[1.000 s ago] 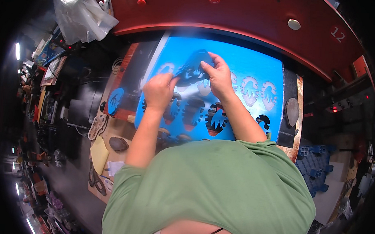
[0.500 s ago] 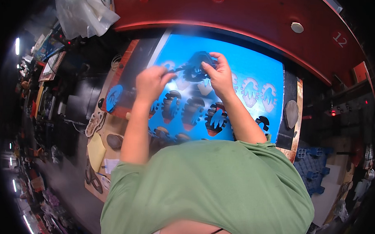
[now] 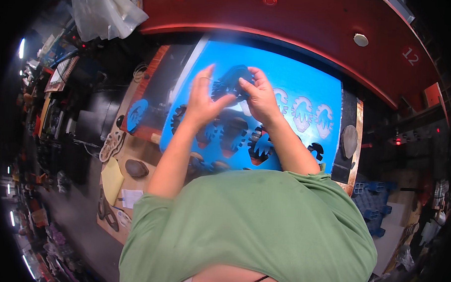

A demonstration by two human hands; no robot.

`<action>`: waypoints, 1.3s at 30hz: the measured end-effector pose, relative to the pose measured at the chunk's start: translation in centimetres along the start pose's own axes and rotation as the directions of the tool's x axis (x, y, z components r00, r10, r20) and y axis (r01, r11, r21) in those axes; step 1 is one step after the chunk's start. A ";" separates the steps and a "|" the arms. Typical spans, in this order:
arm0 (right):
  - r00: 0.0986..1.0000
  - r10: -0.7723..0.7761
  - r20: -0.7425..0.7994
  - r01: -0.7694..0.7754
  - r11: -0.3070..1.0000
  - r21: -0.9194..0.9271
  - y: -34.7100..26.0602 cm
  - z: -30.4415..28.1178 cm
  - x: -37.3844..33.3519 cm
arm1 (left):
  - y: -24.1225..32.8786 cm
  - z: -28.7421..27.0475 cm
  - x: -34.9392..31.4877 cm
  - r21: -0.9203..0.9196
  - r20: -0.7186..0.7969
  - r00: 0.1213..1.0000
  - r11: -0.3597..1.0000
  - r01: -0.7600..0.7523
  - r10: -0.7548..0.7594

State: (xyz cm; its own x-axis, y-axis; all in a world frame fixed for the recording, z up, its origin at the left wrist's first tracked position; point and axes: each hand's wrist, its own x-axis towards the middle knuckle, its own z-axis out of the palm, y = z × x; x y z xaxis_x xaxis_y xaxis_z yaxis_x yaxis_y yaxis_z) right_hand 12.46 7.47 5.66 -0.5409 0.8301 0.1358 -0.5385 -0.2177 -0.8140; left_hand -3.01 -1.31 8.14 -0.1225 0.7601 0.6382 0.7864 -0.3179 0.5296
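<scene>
In the head view both hands have come up off the blue sheet [image 3: 307, 84] since a second ago, when they lay lower on it, and they now meet over its upper middle with a blue cut-out [image 3: 231, 80] between them. The left hand [image 3: 203, 98] is spread, its fingers fanned against the piece's left edge; the right hand [image 3: 257, 95] pinches the piece's right side between thumb and fingertips. By the look of it the cut-out has been lifted free of the sheet, which shows a cluster of dark holes below the hands and uncut, hand-shaped outlines to the right. The sheet lies on a wooden bench [image 3: 135, 155] under a curved red machine hood [image 3: 299, 24]. A dark stone-like lump [image 3: 136, 168], a yellow pad [image 3: 112, 179] and a crumpled plastic bag [image 3: 103, 10] sit to the left; cluttered shelves ring the dim room.
</scene>
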 end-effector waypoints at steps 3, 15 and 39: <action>1.000 0.023 0.017 -0.021 0.996 -0.085 1.0 0.4 0.0 | -0.3 1.0 -0.3 -0.222 0.173 0.957 0.937 0.269 -0.234; 0.894 -0.386 0.227 0.390 0.422 -0.819 1.0 1.5 -0.9 | -0.5 1.9 -1.4 -0.258 0.151 0.937 0.902 0.346 -0.316; 0.853 -0.451 0.262 0.308 0.031 -0.951 -0.5 3.1 -1.1 | 1.6 3.9 -3.2 -0.272 -0.022 0.911 0.879 0.392 -0.412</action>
State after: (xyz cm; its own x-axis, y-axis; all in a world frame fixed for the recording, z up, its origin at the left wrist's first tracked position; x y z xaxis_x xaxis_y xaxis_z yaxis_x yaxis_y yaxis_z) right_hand 11.34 5.03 7.71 -0.3879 0.6720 0.6308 0.4309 0.7372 -0.5204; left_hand 1.07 -2.05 4.75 -0.4490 0.8110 0.3750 0.4788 -0.1360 0.8674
